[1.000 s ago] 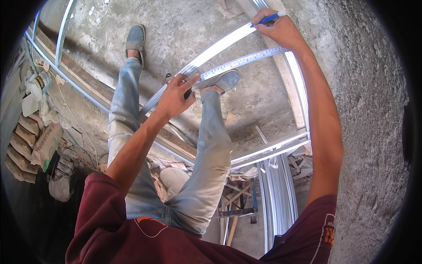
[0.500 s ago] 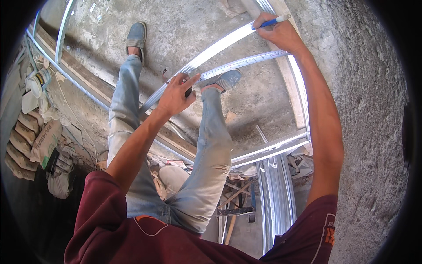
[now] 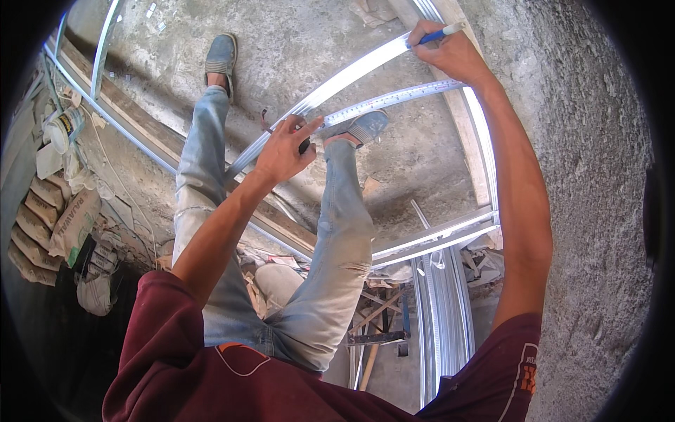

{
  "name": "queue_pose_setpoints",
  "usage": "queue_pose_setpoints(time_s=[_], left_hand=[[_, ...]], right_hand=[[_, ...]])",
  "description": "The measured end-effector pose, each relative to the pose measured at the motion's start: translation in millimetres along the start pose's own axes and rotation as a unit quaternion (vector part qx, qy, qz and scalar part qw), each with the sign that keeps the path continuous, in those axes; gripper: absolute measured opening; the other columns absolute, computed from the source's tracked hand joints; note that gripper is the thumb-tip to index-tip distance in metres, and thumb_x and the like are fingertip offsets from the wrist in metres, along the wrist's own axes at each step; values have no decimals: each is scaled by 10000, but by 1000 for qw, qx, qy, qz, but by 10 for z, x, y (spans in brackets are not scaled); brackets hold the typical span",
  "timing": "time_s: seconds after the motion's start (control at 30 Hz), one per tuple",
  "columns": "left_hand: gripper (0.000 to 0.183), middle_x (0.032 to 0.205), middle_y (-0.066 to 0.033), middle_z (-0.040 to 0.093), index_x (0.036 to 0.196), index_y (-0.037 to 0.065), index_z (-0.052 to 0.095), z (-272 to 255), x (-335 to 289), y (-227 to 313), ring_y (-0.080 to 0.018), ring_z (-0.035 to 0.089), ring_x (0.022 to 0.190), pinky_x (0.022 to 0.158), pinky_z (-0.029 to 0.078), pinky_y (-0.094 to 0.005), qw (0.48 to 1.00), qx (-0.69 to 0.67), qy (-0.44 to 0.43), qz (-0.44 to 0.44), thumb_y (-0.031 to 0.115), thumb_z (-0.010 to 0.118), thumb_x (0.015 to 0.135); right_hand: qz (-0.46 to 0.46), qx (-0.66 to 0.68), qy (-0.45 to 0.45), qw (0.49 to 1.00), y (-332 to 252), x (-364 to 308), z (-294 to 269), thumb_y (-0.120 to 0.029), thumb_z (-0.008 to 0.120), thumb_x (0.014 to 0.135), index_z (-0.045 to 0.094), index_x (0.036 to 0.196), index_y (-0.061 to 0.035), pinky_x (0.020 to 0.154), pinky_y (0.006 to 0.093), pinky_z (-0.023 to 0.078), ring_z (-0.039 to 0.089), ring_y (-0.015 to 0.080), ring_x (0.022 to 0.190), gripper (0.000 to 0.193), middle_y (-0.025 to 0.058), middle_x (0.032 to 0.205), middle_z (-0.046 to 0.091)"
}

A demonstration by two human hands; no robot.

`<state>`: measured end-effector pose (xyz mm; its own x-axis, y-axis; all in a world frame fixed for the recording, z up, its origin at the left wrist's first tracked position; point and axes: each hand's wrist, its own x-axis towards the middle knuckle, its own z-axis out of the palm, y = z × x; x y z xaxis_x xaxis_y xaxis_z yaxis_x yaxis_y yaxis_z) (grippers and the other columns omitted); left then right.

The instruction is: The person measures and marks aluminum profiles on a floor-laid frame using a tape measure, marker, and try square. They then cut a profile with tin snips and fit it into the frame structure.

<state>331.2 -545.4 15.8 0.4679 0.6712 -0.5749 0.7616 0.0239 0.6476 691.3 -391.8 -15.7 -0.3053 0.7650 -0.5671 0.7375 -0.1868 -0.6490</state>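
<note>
My left hand (image 3: 285, 150) is closed around a tape measure, whose dark case (image 3: 304, 145) shows only in part by the thumb; the index finger points along the blade. From there the white tape blade (image 3: 390, 100) stretches right to the frame's far side beneath my right wrist. Beside it runs a long, shiny metal channel (image 3: 351, 70), passing under my left hand. At the channel's far right end, my right hand (image 3: 450, 56) grips a blue marker (image 3: 436, 34) with a pale end. Its tip points down at the metal; whether it touches is hard to see.
Wooden beams with metal strips (image 3: 472, 148) edge the right and lower sides. My feet in blue shoes (image 3: 221, 55) stand on and over the frame. A rough grey wall (image 3: 590, 211) rises at right. Stacked bags (image 3: 35, 232) lie left; bundled metal profiles (image 3: 443, 309) stand below.
Everything in view has shifted very slightly. Both hands keep their grips and nearly the same places along the channel.
</note>
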Motion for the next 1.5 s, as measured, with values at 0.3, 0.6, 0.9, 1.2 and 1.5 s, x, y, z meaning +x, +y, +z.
queue_pose_setpoints(time_s=[0.3,0.6,0.9,1.2,1.5], left_hand=[[613,1174,-199,581,1401,173,590,-43,9,-24,-386,593,1039,957,484,-462,1000,-6,-2,5,168,654,792],[620,1230,-191,589,1450,113,505,-521,-256,338,-412,544,1135,1011,430,-474,995,-8,-78,70,144,635,844],[561,1196,-222,573,1467,73,471,-534,-716,1376,-412,601,1031,900,494,-459,948,1,-276,160,166,607,930],[584,1177,-241,569,1485,80,443,1773,-1271,1935,-381,604,1049,920,492,-442,942,-10,-318,106,165,602,930],[437,1092,-122,568,1408,76,555,2937,-1975,2437,-206,569,1017,924,451,-324,948,-90,-286,102,91,582,972]], right_hand=[[-38,46,29,998,-85,-37,-71,-143,684,868,686,948,-103,874,306,514,661,150,911,89,16,965,712],[75,544,459,699,-839,-1708,193,49,594,879,645,904,-3,842,332,534,673,212,877,77,107,915,690],[383,687,581,208,-2403,-4290,2632,-75,566,849,621,875,-41,548,297,377,396,127,519,70,25,648,502],[474,664,539,210,-1152,-5252,3541,-184,660,939,668,1010,-53,453,265,337,380,73,464,149,-45,596,442],[446,605,382,537,-470,-5812,3421,-507,383,1055,538,1184,-25,765,481,476,633,388,786,523,219,821,613]])
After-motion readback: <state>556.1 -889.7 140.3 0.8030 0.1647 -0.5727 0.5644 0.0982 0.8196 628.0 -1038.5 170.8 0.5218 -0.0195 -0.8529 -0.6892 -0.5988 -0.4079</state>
